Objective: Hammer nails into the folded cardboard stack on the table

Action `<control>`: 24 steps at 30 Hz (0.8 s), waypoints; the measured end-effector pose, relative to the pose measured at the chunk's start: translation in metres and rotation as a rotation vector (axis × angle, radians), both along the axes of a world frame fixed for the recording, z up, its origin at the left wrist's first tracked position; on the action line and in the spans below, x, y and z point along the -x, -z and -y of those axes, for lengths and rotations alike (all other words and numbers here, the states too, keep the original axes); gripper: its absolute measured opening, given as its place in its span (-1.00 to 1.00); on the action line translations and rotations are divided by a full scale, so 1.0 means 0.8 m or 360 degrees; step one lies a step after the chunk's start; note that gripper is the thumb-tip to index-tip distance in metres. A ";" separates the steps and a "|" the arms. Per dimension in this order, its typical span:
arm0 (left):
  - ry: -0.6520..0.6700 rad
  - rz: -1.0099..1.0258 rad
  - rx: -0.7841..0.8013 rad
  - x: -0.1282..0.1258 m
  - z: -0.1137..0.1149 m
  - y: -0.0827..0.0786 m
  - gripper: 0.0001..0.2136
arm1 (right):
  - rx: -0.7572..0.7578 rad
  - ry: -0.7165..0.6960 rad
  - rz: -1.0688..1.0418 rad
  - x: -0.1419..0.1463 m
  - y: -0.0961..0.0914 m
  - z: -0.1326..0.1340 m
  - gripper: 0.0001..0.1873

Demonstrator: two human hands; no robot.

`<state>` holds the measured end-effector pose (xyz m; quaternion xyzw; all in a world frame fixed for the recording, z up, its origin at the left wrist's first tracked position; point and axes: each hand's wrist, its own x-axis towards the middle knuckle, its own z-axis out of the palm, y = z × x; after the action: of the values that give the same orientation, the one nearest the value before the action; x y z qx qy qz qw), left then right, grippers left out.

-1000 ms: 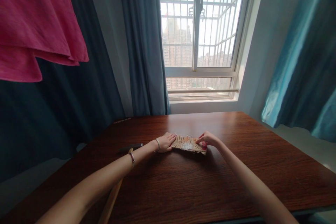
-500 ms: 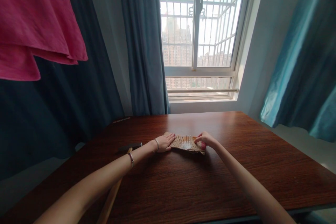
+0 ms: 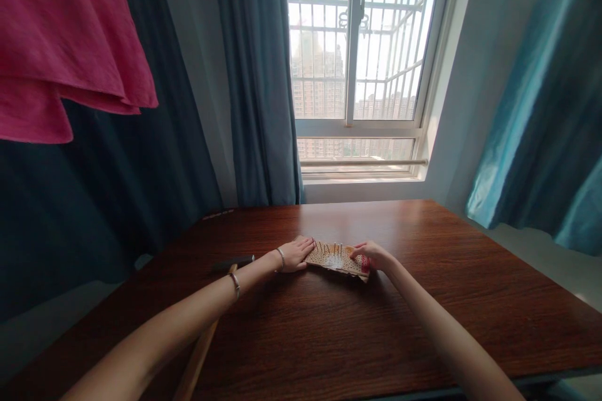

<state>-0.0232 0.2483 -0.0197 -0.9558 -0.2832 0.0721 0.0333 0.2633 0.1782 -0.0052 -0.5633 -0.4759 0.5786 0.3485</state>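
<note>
A dotted, light-coloured piece of board, cardboard by its look (image 3: 335,261), lies across the middle of the table, its near edge ragged. Several nails stand up in a row along its far side, some of them leaning. My left hand (image 3: 296,255) rests flat over the board's left end, fingers stretched out. At the right end, which has a red patch, my right hand (image 3: 374,254) has thumb and fingers closed on the board. Under my left forearm lies a hammer (image 3: 201,351) with a wooden handle and a dark head; part of the handle is hidden by the arm.
The brown wooden table (image 3: 437,276) reaches to the wall below a barred window (image 3: 350,75). Blue curtains (image 3: 258,106) hang on both sides. A pink cloth (image 3: 70,44) hangs at the upper left.
My right hand has shifted slightly to the right and towards me at the board's right end. More of the board's near right corner shows. My left hand has stayed in place.
</note>
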 end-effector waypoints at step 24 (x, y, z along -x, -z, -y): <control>-0.0330 0.0116 0.0081 -0.007 0.025 0.017 -0.30 | -0.0062 0.0940 -0.0213 -0.271 0.025 0.073 -0.72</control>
<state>-0.0179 0.2283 -0.0337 -0.9238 -0.3798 0.0476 -0.0089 0.4805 0.1198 -0.0255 -0.6311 -0.2785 0.4788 0.5431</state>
